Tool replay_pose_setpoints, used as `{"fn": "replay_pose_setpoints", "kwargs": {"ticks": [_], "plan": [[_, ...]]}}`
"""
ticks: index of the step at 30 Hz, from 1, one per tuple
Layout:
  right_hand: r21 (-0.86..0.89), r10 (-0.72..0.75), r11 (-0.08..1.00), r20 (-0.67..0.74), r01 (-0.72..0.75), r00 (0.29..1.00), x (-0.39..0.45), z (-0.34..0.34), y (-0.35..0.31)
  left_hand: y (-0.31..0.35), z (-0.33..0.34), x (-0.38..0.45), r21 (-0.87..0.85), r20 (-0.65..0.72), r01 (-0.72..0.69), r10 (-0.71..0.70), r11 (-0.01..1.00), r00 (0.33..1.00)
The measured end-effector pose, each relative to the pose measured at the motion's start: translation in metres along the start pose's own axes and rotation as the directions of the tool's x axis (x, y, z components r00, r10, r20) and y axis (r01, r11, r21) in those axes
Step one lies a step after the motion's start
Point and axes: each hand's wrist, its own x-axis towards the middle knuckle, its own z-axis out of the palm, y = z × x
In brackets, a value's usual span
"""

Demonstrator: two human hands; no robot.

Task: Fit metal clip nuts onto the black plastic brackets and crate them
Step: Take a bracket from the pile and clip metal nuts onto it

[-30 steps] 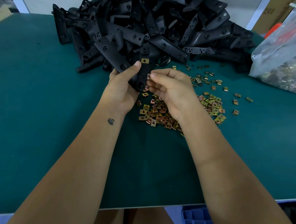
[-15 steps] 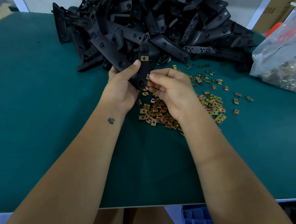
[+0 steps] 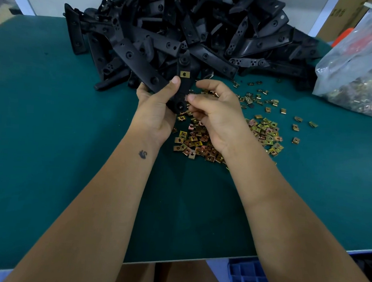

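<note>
My left hand grips a black plastic bracket upright over the green table, thumb pressed on its face. One brass clip nut sits fitted near the bracket's upper end. My right hand pinches a second clip nut against the bracket's right edge, lower down. A loose heap of clip nuts lies on the table beneath both hands. A big pile of black brackets fills the far side of the table.
A clear plastic bag of more clip nuts lies at the far right, with cardboard boxes behind it. More nuts are scattered to the right of my hands. A blue plastic crate shows below the table's near edge.
Both hands with the bracket have shifted slightly up and away. The right index finger has lifted off, leaving the thumb and other fingers at the bracket's edge.
</note>
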Motion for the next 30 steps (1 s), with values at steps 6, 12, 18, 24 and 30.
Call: {"fn": "replay_pose_setpoints", "kwargs": {"ticks": [6, 12, 18, 24, 30], "plan": [[-0.008, -0.026, 1.0, -0.014, 0.026, 1.0, 0.0003, -0.0017, 0.0019, -0.0027, 0.0014, -0.0001, 0.002, 0.019, -0.016, 0.016, 1.0, 1.0], [-0.138, -0.053, 0.989, 0.047, 0.059, 0.998, 0.0016, -0.0049, 0.0017, -0.0028, 0.0017, -0.0009, 0.049, 0.052, 0.002, -0.005, 0.999, 0.999], [-0.116, -0.055, 0.991, 0.056, 0.062, 0.997, 0.0009, -0.0048, 0.0011, -0.0048, 0.0036, -0.0026, 0.017, 0.057, 0.004, -0.005, 1.0, 0.998], [-0.082, -0.052, 0.995, 0.037, 0.055, 0.998, 0.0002, -0.0026, 0.0007, -0.0066, 0.0075, -0.0051, -0.043, 0.049, -0.032, 0.034, 0.999, 0.998], [-0.132, -0.049, 0.99, 0.017, 0.05, 0.999, 0.0015, -0.0011, 0.0012, -0.0048, 0.0095, -0.0066, -0.035, 0.033, -0.006, 0.007, 0.999, 0.999]]}}
